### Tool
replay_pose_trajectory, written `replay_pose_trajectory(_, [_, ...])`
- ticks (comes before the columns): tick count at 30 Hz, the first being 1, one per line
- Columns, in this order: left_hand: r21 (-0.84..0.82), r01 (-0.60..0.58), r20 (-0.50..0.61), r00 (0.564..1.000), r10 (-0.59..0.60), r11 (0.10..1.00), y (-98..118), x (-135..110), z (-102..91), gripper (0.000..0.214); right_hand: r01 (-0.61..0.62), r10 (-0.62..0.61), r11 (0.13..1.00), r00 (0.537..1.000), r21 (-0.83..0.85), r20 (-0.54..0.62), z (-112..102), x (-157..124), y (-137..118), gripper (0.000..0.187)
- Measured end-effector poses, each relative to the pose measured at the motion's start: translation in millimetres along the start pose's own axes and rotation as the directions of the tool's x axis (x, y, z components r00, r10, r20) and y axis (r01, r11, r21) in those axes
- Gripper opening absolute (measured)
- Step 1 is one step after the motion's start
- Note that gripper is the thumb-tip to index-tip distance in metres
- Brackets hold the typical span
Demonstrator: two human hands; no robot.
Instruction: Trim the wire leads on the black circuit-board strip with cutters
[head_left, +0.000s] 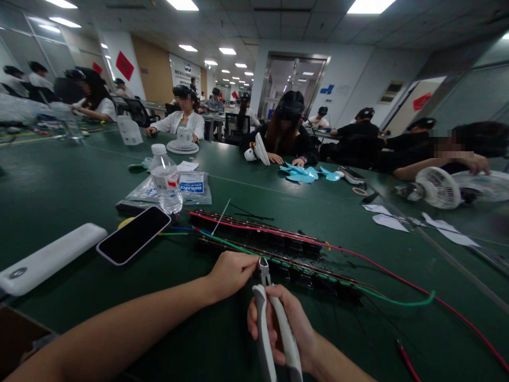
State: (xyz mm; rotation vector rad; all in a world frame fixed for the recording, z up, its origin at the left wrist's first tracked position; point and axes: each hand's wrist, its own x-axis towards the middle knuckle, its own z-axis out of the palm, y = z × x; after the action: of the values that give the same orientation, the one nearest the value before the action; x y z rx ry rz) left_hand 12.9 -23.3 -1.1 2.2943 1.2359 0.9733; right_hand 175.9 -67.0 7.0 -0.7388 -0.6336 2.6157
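My right hand [292, 318] is wrapped round the grey-and-white handles of a pair of wire cutters [264, 273]. Their jaws point away from me at the near edge of a long black strip [314, 276] with a green wire [238, 246] along it. My left hand [230, 273] is closed, its fingertips pinched beside the jaws; whatever they hold is hidden. Behind lies a second black strip [238, 224], with a red wire [342, 248] running over it and off to the right. A thin pale cable tie end [221, 216] sticks up between the strips.
Left of the strips lie a phone [135, 236] and a long white case [51, 257]. A water bottle [167, 183] stands by plastic bags [199, 191]. Across the green table, people sit near blue fan blades [302, 172] and a white fan [437, 188]. A red wire end [405, 358] lies front right.
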Motion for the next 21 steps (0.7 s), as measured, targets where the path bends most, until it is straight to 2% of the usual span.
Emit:
replay_pose_trajectory(9, [0.002, -0.004, -0.005, 1.000, 0.004, 1.000, -0.2, 0.4, 0.4, 0.026, 0.024, -0.029, 0.999, 0.994, 0.044, 0.101, -0.4, 1.6, -1.6, 0.053])
replay_pose_trajectory(21, [0.014, -0.013, -0.007, 1.000, 0.013, 1.000, -0.4, -0.2, 0.4, 0.027, 0.013, -0.021, 0.997, 0.994, 0.072, 0.105, -1.2, 2.1, -3.1, 0.051])
